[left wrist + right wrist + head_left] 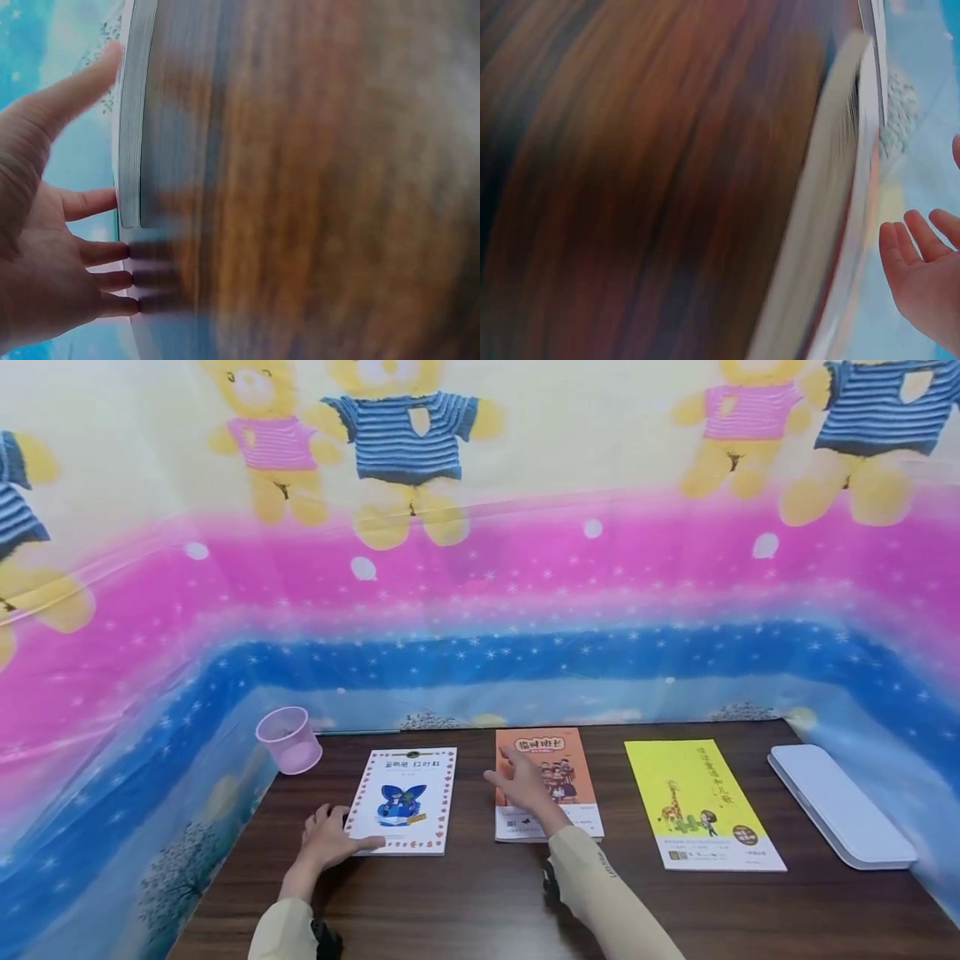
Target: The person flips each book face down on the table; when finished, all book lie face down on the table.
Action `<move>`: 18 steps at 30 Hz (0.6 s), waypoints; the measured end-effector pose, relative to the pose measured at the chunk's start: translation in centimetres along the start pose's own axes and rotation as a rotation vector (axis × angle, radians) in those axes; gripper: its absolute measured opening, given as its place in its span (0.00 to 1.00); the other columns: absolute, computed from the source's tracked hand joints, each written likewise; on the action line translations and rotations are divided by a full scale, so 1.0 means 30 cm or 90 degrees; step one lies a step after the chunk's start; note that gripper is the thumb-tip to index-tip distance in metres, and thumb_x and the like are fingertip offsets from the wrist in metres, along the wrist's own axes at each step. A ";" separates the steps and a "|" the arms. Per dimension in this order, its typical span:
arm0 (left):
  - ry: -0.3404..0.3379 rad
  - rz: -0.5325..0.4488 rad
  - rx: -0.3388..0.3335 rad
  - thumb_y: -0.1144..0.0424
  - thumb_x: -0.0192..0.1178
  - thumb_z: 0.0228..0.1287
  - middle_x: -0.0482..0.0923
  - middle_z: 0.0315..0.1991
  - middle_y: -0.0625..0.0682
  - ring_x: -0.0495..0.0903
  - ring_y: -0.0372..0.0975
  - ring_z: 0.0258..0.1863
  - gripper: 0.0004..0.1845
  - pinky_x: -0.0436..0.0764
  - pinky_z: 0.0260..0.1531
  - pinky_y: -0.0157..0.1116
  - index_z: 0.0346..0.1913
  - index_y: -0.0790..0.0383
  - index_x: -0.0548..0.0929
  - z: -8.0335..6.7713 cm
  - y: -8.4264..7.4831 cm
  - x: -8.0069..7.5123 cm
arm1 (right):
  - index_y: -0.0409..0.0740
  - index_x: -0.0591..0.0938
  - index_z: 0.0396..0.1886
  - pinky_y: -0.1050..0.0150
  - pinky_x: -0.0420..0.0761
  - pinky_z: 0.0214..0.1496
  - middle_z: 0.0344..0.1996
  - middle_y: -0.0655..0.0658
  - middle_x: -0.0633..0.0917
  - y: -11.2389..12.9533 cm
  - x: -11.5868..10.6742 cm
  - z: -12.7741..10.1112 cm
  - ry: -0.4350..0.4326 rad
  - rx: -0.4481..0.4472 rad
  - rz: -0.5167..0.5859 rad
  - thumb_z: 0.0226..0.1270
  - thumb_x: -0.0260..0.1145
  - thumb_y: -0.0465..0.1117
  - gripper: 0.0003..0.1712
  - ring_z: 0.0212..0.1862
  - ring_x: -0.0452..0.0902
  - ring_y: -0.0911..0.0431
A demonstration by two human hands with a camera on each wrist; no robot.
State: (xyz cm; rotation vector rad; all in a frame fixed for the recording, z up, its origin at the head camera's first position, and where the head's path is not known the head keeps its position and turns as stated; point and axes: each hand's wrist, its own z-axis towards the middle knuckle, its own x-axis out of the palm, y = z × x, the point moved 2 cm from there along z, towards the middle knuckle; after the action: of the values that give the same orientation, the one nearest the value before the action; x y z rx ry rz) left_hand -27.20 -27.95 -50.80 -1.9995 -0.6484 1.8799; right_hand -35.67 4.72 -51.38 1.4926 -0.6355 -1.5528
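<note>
My left hand (330, 841) grips the lower left corner of the white butterfly book (405, 800), thumb over the cover and fingers at its edge, where it lies flat on the dark table (465, 902) beside the pink cup (288, 739). To lift it cleanly I should slip my fingers fully beneath the spine side before raising. My right hand (525, 785) hovers spread and relaxed over the orange book (551, 756), forearm angled in from the lower right.
</note>
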 end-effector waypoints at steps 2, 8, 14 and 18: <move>0.000 -0.025 0.000 0.42 0.74 0.44 0.54 0.66 0.79 0.52 0.70 0.65 0.51 0.55 0.63 0.67 0.61 0.78 0.68 -0.004 0.001 -0.002 | 0.36 0.65 0.71 0.43 0.71 0.67 0.67 0.33 0.71 0.007 0.032 0.010 0.007 0.000 0.019 0.69 0.63 0.45 0.35 0.68 0.68 0.39; -0.006 -0.141 -0.037 0.57 0.77 0.45 0.43 0.68 0.78 0.41 0.68 0.66 0.45 0.43 0.65 0.66 0.59 0.83 0.66 0.015 -0.005 0.009 | 0.38 0.64 0.72 0.43 0.70 0.68 0.67 0.33 0.72 0.032 0.100 0.044 0.040 0.031 0.037 0.69 0.63 0.46 0.36 0.68 0.68 0.39; -0.016 -0.166 -0.072 0.67 0.73 0.46 0.42 0.69 0.77 0.43 0.67 0.66 0.41 0.46 0.67 0.65 0.61 0.83 0.65 0.025 -0.025 0.012 | 0.43 0.60 0.75 0.42 0.68 0.69 0.68 0.32 0.70 0.050 0.144 0.087 0.087 0.068 0.027 0.70 0.62 0.48 0.39 0.69 0.66 0.38; -0.020 -0.167 -0.068 0.66 0.74 0.46 0.50 0.66 0.76 0.51 0.65 0.62 0.42 0.54 0.66 0.64 0.63 0.80 0.65 0.014 -0.035 0.029 | 0.44 0.58 0.76 0.43 0.69 0.69 0.66 0.32 0.72 0.041 0.152 0.100 0.089 0.094 0.014 0.70 0.62 0.46 0.39 0.68 0.68 0.38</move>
State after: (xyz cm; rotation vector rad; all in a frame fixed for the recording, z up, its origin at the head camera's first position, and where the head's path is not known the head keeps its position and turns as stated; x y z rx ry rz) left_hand -27.70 -26.63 -51.03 -1.8449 -0.9865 1.7551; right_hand -37.86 -0.36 -52.29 1.6815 -0.6946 -1.3963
